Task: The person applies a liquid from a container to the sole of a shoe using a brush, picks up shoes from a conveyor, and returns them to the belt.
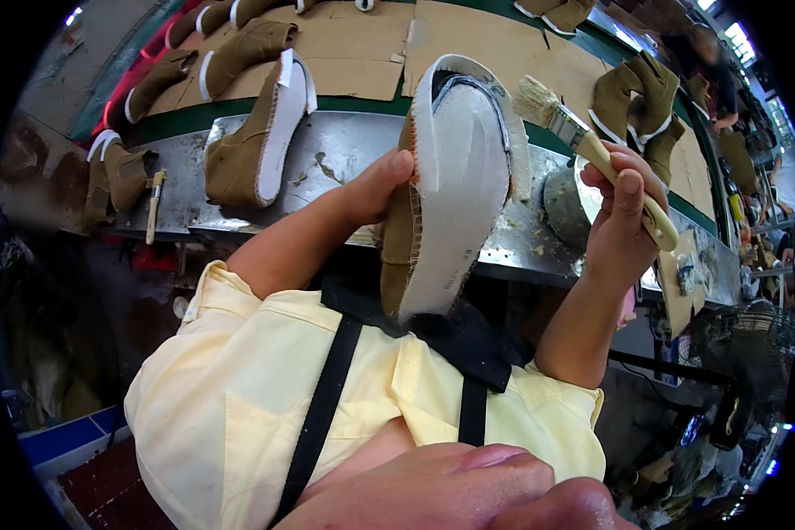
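My left hand (pixel 382 184) is closed on the side of a brown boot (pixel 455 194), whose pale stitched sole is turned up toward me. A whitish strip stands loose around one end of the sole. In my right hand (pixel 625 199) is a paintbrush (pixel 592 146) with a cream wooden handle; my fingers wrap the handle. The brush's pale bristles are close to the right of the boot's sole, and I cannot tell whether they touch it. Below the brush stands a round metal pot (pixel 567 203), partly hidden by my right hand.
Another brown boot (pixel 243 159) lies on the metal bench (pixel 336 137) at left, beside a small brush (pixel 155 208). Boots stand on cardboard (pixel 486 53) along the green-edged conveyor, with more boots (pixel 632 97) at right. Another person (pixel 705 62) is at the far right; a fan (pixel 751 340) stands lower right.
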Available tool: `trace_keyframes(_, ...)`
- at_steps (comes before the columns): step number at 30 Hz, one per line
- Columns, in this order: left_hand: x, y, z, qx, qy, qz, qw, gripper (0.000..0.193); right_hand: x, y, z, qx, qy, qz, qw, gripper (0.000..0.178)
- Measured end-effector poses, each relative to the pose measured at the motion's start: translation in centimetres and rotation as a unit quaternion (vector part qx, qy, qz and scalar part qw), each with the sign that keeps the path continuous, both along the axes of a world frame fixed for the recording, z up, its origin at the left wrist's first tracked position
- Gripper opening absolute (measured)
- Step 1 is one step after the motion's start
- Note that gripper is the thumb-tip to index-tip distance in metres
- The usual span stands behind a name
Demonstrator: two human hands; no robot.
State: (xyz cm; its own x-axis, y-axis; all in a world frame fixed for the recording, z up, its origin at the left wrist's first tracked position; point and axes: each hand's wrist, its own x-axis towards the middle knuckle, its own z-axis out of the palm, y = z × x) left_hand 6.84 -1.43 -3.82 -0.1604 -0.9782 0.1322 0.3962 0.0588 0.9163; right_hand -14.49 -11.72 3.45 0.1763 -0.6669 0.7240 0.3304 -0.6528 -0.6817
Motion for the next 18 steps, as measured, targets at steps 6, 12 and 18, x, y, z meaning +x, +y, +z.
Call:
trace_keyframes(6, 1.0, -0.3, -0.9, -0.054, 0.006, -0.012, 0.998, 0.095, 0.6, 0.2, 1.1, 0.082, 0.015, -0.059, 0.995, 0.022)
trace_keyframes(12, 1.3, 0.3, -1.0, -0.052, 0.012, 0.001, 0.999, 0.094, -2.1, 1.1, 2.3, 0.129, 0.069, -0.131, 0.981, 0.021)
trace_keyframes(18, 1.6, -0.4, -1.5, -0.055, 0.056, -0.029, 0.996, 0.096, -0.5, 0.3, 1.6, 0.037, -0.03, -0.003, 0.999, 0.025)
